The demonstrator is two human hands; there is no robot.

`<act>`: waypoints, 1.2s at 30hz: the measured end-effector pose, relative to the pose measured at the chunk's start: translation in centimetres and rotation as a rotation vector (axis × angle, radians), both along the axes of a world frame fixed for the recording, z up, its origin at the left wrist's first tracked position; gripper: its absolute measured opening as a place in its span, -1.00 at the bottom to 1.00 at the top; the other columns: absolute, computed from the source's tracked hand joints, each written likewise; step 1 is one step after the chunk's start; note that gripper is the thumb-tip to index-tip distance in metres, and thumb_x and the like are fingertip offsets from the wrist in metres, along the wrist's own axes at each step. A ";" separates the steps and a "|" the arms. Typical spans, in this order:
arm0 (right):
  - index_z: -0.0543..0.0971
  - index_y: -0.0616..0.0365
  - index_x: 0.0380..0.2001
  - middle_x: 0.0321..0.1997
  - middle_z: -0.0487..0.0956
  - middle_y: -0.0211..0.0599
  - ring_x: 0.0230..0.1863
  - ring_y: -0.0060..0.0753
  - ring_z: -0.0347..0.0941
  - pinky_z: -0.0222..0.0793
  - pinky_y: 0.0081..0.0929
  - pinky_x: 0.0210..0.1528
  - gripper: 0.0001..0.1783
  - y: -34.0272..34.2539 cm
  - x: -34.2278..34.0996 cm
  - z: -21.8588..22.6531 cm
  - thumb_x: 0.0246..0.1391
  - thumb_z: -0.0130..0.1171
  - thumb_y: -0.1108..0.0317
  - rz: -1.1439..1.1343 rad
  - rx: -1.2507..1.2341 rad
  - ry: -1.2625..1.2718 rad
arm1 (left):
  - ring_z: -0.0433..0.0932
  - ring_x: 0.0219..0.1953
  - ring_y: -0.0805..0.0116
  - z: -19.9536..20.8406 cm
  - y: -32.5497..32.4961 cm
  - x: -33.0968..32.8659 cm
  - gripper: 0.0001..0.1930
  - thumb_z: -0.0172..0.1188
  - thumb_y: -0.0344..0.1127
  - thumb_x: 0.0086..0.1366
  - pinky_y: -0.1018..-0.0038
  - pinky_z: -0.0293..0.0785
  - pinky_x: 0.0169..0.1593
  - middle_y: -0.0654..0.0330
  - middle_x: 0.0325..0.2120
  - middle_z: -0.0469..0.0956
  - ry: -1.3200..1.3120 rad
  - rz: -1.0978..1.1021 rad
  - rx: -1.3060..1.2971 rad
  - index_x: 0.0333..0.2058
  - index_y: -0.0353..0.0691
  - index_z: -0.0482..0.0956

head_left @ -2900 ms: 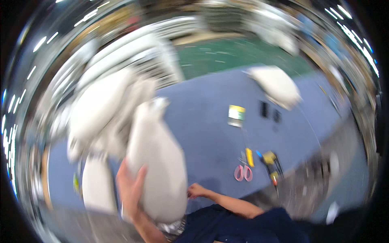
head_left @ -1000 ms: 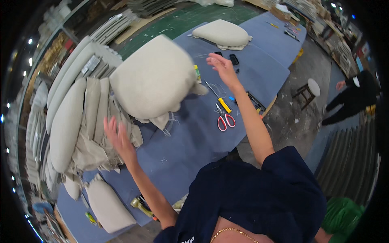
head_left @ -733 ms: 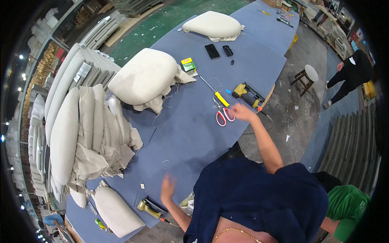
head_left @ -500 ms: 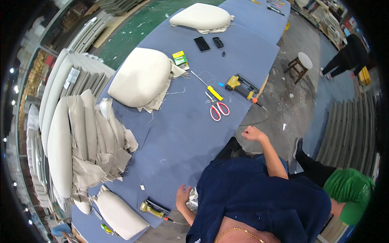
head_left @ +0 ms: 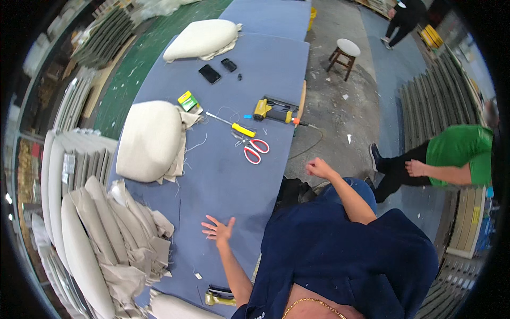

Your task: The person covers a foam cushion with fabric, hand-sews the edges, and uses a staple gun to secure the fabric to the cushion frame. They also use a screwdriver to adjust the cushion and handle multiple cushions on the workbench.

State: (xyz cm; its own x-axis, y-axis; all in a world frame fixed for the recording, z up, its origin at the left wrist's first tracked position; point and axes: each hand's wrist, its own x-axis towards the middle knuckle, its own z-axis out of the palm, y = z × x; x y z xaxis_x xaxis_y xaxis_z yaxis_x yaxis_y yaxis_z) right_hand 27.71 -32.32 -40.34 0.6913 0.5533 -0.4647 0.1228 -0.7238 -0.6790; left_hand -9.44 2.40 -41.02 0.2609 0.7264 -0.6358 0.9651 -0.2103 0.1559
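My left hand [head_left: 219,229] is open above the blue table [head_left: 212,183], fingers spread, with nothing in it. To its left is a stack of cream padded cushions [head_left: 101,210] with loose cloth edges. My right hand [head_left: 320,167] is a loose fist beyond the table's right edge, and nothing shows in it. On the table near it lie red-and-white-handled scissors [head_left: 256,151], a yellow-handled screwdriver [head_left: 243,129] and a yellow and black staple gun [head_left: 273,111] with a hose. A single cream cushion [head_left: 149,141] rests left of these tools.
Farther up lie a green and yellow box [head_left: 189,102], a phone [head_left: 210,74] and another cream cushion [head_left: 202,40]. A second staple gun [head_left: 219,298] is at the lower edge. A person in green [head_left: 459,154] stands at the right, near a stool [head_left: 348,48] and stacked grey panels [head_left: 441,103].
My left hand has moved forward over the table and spread its fingers. My right hand remains closed. The view has shifted, and the person in green is now more upright.
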 end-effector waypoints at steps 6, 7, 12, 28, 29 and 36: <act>0.66 0.16 -0.49 -0.50 0.69 -0.28 -0.53 -0.31 0.62 0.57 -0.30 -0.51 -0.75 -13.5 -6.8 -6.1 0.11 0.16 0.24 -0.236 -0.598 0.455 | -0.64 0.46 -0.54 -3.9 -1.6 -1.4 0.40 0.20 0.62 0.03 -0.45 -0.57 0.38 -0.29 0.47 -0.65 -0.164 0.030 0.205 0.51 -0.03 -0.48; 0.67 0.13 -0.47 -0.48 0.70 -0.29 -0.52 -0.33 0.63 0.59 -0.28 -0.50 -0.78 -14.8 -7.8 -5.8 0.10 0.17 0.23 -0.248 -0.673 0.513 | -0.63 0.46 -0.53 -4.2 -1.8 -1.6 0.38 0.19 0.61 0.05 -0.44 -0.56 0.38 -0.28 0.48 -0.62 -0.184 0.029 0.246 0.52 -0.02 -0.45; 0.67 0.15 -0.38 -0.42 0.72 -0.25 -0.50 -0.31 0.65 0.60 -0.25 -0.46 -0.76 -17.6 -7.7 -6.3 0.13 0.12 0.23 -0.348 -0.566 0.529 | -0.49 0.51 -0.45 -4.4 -2.8 -1.4 0.21 0.11 0.59 0.14 -0.42 -0.48 0.40 -0.14 0.53 -0.45 -0.198 0.020 0.368 0.54 0.11 -0.28; 0.62 0.12 -0.06 -0.27 0.66 -0.04 -0.22 0.12 0.62 0.52 0.00 -0.14 -0.68 5.7 11.5 1.9 0.09 0.18 0.32 -0.285 0.115 -0.241 | -0.19 0.49 -0.45 -2.6 -5.4 3.1 0.02 0.07 0.42 0.33 -0.24 -0.16 0.46 -0.27 0.50 -0.20 -0.111 0.193 0.340 0.51 -0.09 -0.09; 0.59 0.08 0.03 -0.19 0.65 -0.02 -0.16 0.16 0.60 0.52 0.04 -0.10 -0.60 7.1 12.8 3.1 0.08 0.21 0.34 -0.354 0.186 -0.240 | -0.19 0.49 -0.46 -2.1 -6.5 3.9 0.02 0.09 0.39 0.33 -0.22 -0.16 0.46 -0.28 0.50 -0.20 -0.106 0.182 0.292 0.51 -0.11 -0.09; 0.53 0.14 0.06 0.03 0.49 -0.26 0.09 -0.15 0.41 0.31 -0.07 0.06 -0.39 14.5 18.6 0.7 -0.11 0.43 0.22 0.159 0.059 -0.648 | -0.24 0.48 -0.50 -0.7 -14.8 10.8 0.06 0.20 0.26 0.32 -0.15 -0.18 0.49 -0.44 0.46 -0.29 -0.127 0.155 0.052 0.50 -0.23 -0.15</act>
